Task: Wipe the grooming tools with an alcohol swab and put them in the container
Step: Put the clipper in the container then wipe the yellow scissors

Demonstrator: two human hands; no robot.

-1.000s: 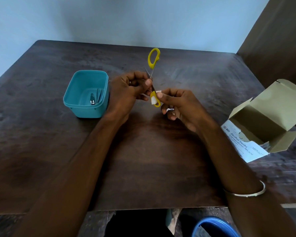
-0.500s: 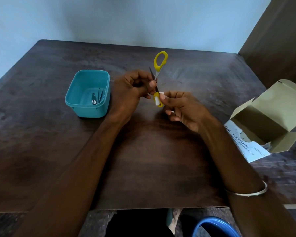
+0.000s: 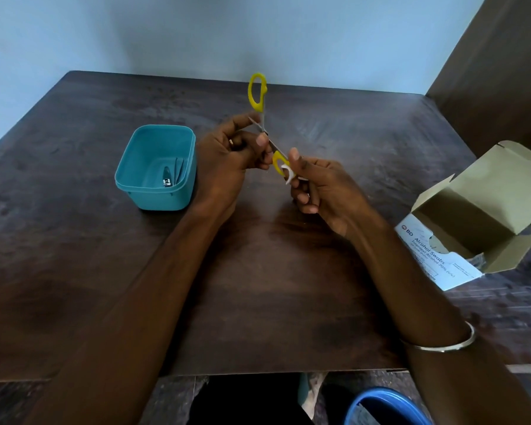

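Observation:
Yellow-handled scissors [image 3: 257,92] are held open above the middle of the dark wooden table [image 3: 258,286]. My left hand [image 3: 227,157] grips them around the blades near the pivot. My right hand [image 3: 319,185] pinches a small white alcohol swab [image 3: 287,172] against the lower yellow handle loop. The teal container [image 3: 155,167] stands just left of my left hand; a nail clipper [image 3: 167,176] and another thin metal tool lie in it.
An open cardboard box of alcohol swabs [image 3: 472,222] lies at the right edge of the table. A brown panel rises at the far right. Below the table's near edge is a blue rim [image 3: 387,403].
The scissors have tilted so the upper yellow loop leans more to the left. Both hands keep their hold, the swab still on the lower handle.

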